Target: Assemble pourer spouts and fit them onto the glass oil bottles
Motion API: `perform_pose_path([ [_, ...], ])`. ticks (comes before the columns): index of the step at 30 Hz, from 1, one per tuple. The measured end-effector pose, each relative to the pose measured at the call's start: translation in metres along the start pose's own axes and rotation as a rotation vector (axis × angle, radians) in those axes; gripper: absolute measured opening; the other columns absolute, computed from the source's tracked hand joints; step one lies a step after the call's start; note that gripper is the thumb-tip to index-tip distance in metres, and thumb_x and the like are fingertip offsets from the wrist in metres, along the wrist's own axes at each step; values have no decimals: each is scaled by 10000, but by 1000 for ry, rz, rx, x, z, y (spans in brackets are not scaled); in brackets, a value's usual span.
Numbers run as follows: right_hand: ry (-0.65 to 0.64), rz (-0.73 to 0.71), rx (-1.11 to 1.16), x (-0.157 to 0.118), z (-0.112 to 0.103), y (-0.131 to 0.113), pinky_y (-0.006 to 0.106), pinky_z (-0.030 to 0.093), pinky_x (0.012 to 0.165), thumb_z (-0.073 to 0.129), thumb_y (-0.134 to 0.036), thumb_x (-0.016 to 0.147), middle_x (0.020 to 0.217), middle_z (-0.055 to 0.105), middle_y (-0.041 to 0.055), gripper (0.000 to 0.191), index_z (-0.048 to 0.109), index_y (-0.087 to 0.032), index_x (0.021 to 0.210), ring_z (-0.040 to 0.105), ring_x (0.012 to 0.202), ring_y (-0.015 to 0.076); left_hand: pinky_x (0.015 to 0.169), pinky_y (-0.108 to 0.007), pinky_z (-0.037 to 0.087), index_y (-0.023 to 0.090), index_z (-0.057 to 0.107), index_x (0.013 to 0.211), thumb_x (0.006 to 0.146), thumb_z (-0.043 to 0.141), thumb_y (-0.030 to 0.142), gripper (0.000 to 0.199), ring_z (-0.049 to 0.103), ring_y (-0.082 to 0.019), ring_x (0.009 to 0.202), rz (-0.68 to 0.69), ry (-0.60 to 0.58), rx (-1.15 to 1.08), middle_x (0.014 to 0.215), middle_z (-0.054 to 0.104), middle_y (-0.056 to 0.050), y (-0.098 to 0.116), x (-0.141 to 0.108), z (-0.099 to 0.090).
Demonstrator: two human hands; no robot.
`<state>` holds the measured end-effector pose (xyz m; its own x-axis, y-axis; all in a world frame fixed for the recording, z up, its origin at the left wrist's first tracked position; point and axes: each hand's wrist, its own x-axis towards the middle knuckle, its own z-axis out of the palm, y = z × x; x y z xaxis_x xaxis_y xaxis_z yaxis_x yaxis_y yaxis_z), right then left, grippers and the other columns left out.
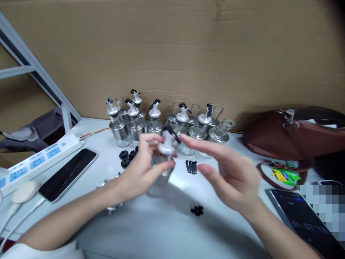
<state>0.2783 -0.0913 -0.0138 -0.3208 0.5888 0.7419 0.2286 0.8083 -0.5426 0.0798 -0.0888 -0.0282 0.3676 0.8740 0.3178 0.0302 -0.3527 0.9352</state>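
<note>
In the middle of the table, a glass oil bottle (159, 183) with a metal band stands upright, a white pour spout (166, 145) on its neck. My left hand (147, 162) is closed around the bottle's neck and the spout's base. A black flip lid (174, 133) tops the spout. To its right, my right hand (229, 169) is open with thumb and index finger apart; the index fingertip is beside the lid, and I cannot tell whether it touches. Small black lids (191, 167) lie in a row between the hands. Nearer me is a cluster of small black pieces (197, 210).
Several glass bottles (136, 126), some with spouts, stand along the cardboard wall (172, 54). Black round stoppers (125, 163) and white spouts (114, 208) lie near my left forearm. A power strip (40, 162) and phone (68, 174) are left; a brown bag (269, 135) and another phone (296, 216) right.
</note>
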Motion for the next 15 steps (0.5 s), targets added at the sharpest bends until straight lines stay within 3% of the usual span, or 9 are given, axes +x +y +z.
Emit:
perform_pose_path([
  [3, 220, 67, 53, 2, -10, -4, 446, 572, 866, 582, -159, 903, 1124, 705, 37, 308, 638, -275, 1183, 678, 1005, 258, 904, -367, 442, 255, 343, 1148, 884, 574, 213, 353, 600, -187, 970, 51, 157, -7, 968, 599, -7, -3, 15, -16],
  [6, 377, 61, 98, 5, -14, -7, 452, 580, 801, 561, -193, 921, 989, 732, 30, 236, 681, -270, 1108, 698, 917, 264, 929, -357, 407, 234, 406, 1110, 871, 583, 219, 298, 569, -179, 969, 131, 229, 74, 973, 578, -11, -16, 26, -27],
  [11, 373, 41, 51, 7, -17, -10, 426, 560, 764, 563, -193, 919, 957, 731, 38, 231, 678, -267, 1106, 702, 887, 257, 903, -358, 407, 226, 365, 1089, 889, 543, 231, 268, 541, -166, 930, 147, 244, 195, 972, 547, -13, -41, 41, -31],
  [15, 362, 30, 11, 7, -21, -14, 401, 554, 754, 564, -186, 918, 941, 733, 28, 236, 667, -270, 1113, 710, 854, 242, 945, -389, 402, 216, 339, 1086, 894, 521, 254, 268, 547, -177, 949, 177, 228, 290, 993, 531, -32, -46, 63, -30],
])
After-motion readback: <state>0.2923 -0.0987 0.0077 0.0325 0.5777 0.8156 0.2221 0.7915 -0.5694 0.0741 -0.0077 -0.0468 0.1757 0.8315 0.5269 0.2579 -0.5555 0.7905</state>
